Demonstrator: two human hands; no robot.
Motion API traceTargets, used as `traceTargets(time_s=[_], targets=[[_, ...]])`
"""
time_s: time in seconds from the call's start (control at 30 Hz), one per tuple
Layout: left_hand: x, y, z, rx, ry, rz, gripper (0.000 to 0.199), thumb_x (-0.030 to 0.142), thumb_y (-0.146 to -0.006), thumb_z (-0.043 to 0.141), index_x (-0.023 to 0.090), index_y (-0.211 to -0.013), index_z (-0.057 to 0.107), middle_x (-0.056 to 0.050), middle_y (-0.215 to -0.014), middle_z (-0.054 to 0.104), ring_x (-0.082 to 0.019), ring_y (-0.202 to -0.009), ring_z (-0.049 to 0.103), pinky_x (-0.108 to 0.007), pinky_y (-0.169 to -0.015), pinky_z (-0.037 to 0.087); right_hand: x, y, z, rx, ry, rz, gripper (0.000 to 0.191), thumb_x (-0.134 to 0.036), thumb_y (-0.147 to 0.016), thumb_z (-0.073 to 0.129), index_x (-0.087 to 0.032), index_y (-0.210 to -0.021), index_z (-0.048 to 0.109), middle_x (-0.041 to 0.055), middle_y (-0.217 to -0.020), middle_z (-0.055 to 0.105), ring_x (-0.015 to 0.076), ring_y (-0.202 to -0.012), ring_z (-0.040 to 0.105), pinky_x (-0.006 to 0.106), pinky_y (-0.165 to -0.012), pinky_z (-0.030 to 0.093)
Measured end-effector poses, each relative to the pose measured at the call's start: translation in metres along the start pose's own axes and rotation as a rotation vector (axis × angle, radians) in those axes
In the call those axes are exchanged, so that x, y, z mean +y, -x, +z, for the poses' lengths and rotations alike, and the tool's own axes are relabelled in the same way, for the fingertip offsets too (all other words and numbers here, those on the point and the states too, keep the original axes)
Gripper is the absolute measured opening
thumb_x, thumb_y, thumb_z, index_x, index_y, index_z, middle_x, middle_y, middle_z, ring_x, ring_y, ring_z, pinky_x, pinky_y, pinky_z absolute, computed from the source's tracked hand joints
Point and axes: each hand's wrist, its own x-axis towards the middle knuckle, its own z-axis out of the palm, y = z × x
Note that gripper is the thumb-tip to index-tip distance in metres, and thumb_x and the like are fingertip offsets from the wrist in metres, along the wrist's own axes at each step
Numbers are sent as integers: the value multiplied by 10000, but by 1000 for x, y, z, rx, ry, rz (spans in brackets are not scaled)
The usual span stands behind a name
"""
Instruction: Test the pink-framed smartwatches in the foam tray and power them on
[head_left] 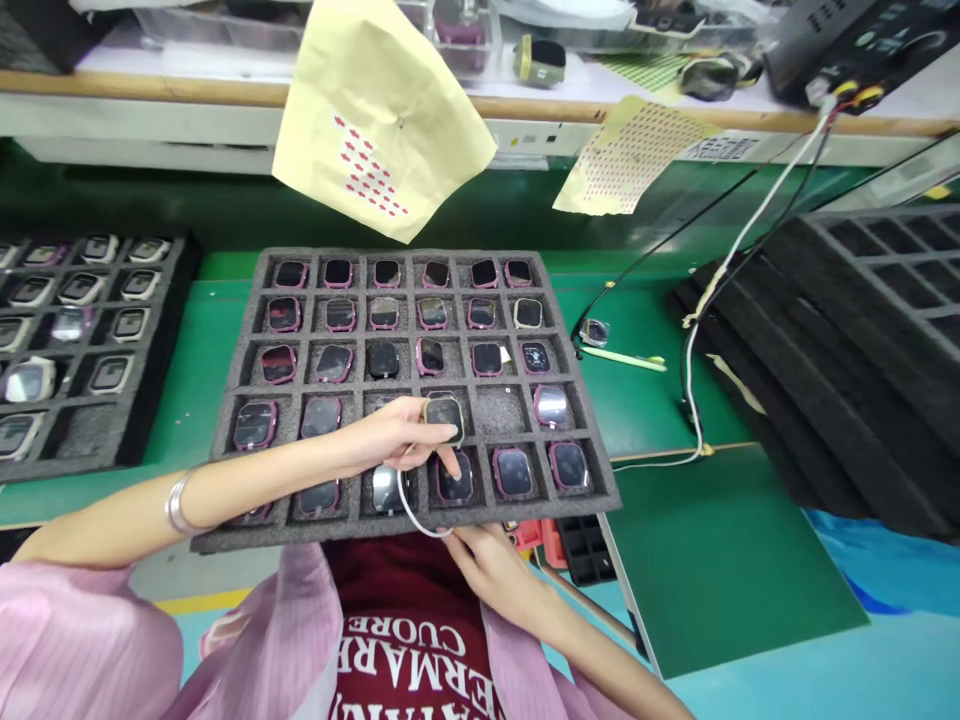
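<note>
Head view: the left fingers [433, 434] pinch a watch [447, 410] by its near edge, over the foam tray [581, 400], toward four o'clock from its middle. A white cable [414, 518] loops toward six o'clock to the right hand [491, 568] by the near rim; whether its fingers are closed, I cannot tell. Best grip the frame, off the glass, with slack in the cable. Beyond, a pen [622, 358] lies toward three o'clock on the table [214, 300].

Grey tray [499, 408]; purple-rimmed watches [514, 473]; pale-yellow paper [382, 100], red-arrowed; green tabletop [750, 570].
</note>
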Motion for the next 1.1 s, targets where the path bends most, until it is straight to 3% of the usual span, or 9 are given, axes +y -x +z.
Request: traceTargets(time_s=[0.2, 0.23, 0.33, 0.4, 0.5, 0.6, 0.73, 0.9, 1.1], targets=[[5, -9, -15, 2, 174, -92, 395, 380, -809, 633, 99, -538, 571, -147, -555, 672, -35, -339, 307, -228, -361, 87, -26, -22, -98, -456, -228, -462, 234, -272, -945, 548, -183, -1142, 637, 40, -938, 715, 138, -804, 681, 209, -713, 535], [4, -10, -16, 3, 191, -95, 398, 378, -805, 638, 106, -525, 556, -140, -537, 664, -39, -341, 322, -224, -359, 89, -30, -29, -114, -429, -256, -478, 223, -242, -951, 539, -174, -1141, 635, 39, -924, 712, 124, -788, 675, 198, -705, 531], [1, -8, -16, 15, 247, -86, 368, 361, -798, 652, 109, -553, 545, -144, -584, 684, -37, -351, 340, -212, -352, 106, -31, -61, -143, 2, -167, -369, 171, -215, -937, 560, -195, -1081, 649, 43, -920, 685, 141, -792, 654, 248, -714, 536], [-1, -6, -15, 22, 274, -72, 309, 348, -797, 663, 97, -639, 574, -136, -631, 696, -27, -354, 331, -202, -348, 126, -26, -86, -146, 126, -79, -328, 309, -260, -883, 641, -187, -1180, 599, 92, -1093, 642, 194, -958, 630, 306, -787, 543], [-3, -4, -12, 46, 258, -47, 265, 339, -798, 679, 101, -728, 585, -33, -537, 623, -22, -352, 330, -181, -356, 188, -16, -112, -136, 63, -14, -350, 454, -318, -829, 704, -165, -1230, 557, 104, -1104, 605, 221, -1004, 610, 344, -830, 546], [-4, -2, -8, 118, 150, 9, 289, 377, -807, 675, 123, -727, 564, 39, -460, 528, -39, -371, 399, -171, -401, 295, -10, -117, -126, 49, 69, -406, 394, -337, -865, 656, -157, -1204, 566, 107, -1054, 595, 230, -969, 608, 380, -836, 545], [-8, 1, -1, 183, 3, 82, 273, 386, -821, 657, 130, -840, 564, 12, -614, 610, -66, -480, 518, -190, -507, 418, -7, -110, -120, 127, 168, -462, 346, -293, -911, 578, -133, -1216, 548, 140, -1082, 576, 255, -1007, 574, 423, -855, 533], [-13, 2, 4, 240, -66, 107, 268, 362, -854, 619, 135, -972, 539, 58, -557, 540, -57, -455, 458, -170, -466, 371, -6, -111, -113, 164, 121, -482, 332, -248, -883, 592, -145, -1196, 553, 128, -1071, 568, 243, -998, 573, 398, -836, 542], [-14, 1, 2, 229, -12, 103, 266, 375, -832, 637, 129, -876, 545, 76, -501, 478, -43, -415, 389, -158, -413, 294, -2, -114, -106, 188, 24, -500, 361, -223, -847, 624, -163, -1193, 539, 121, -1067, 565, 241, -994, 586, 392, -840, 544]])
